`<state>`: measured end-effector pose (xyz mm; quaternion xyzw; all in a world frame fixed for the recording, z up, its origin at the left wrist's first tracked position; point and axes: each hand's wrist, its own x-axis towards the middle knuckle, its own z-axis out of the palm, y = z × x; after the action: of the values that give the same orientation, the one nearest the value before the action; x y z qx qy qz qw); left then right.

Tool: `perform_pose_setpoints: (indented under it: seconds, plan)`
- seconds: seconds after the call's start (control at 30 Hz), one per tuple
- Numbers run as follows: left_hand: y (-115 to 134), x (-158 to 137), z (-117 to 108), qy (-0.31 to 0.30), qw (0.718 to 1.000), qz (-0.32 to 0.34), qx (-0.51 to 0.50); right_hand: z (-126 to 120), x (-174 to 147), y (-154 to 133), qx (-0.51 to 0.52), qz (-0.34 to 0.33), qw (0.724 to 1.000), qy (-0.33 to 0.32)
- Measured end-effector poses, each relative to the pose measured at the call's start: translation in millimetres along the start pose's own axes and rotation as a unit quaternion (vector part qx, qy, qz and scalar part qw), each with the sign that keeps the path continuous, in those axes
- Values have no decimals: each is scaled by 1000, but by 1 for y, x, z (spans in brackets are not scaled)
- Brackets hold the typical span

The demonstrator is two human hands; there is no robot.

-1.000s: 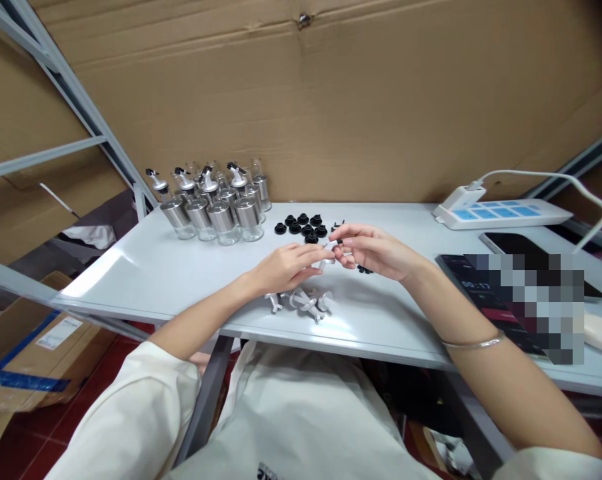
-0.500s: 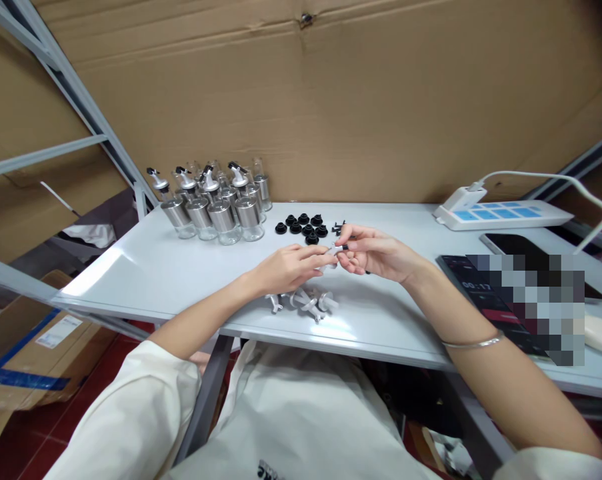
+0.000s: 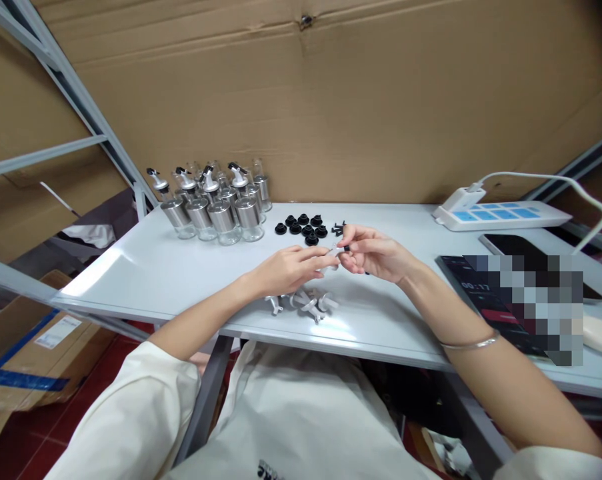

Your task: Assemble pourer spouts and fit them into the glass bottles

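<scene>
Over the middle of the table, my left hand (image 3: 291,268) is closed on a grey-white pour spout (image 3: 333,251), partly hidden by the fingers. My right hand (image 3: 373,253) pinches a small black flap (image 3: 347,248) against the spout's tip. Below my left hand lie several loose pour spouts (image 3: 311,303) in a small heap. Behind the hands sit several round black stoppers (image 3: 308,229). A little pile of black flaps (image 3: 338,228) lies just beyond my right fingertips.
Glass oil bottles (image 3: 224,223) with steel sleeves stand at the back left, several topped with spouts. To the right are a power strip (image 3: 505,217) with a plugged-in charger (image 3: 465,199), a phone showing a timer (image 3: 475,287), and another dark phone (image 3: 521,248). Cardboard (image 3: 355,100) walls the back.
Both hands stay almost in place at the spout. My right hand has shifted very slightly, showing a little more of the black flap pile behind it.
</scene>
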<state>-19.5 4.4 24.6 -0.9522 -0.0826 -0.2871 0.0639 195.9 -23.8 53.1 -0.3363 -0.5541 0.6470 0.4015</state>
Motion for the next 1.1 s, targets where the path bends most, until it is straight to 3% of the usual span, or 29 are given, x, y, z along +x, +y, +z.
perform_pose_setpoints:
  seconds: [0.67, 1.1]
  plan:
    - [-2, -1, 0, -26, 1000, -6, 12, -2, -1, 0, 39, -16, 998, -42]
    - [-1, 1, -1, 12, 1000, 11, 17, -6, 2, 5, -47, -56, 997, 36]
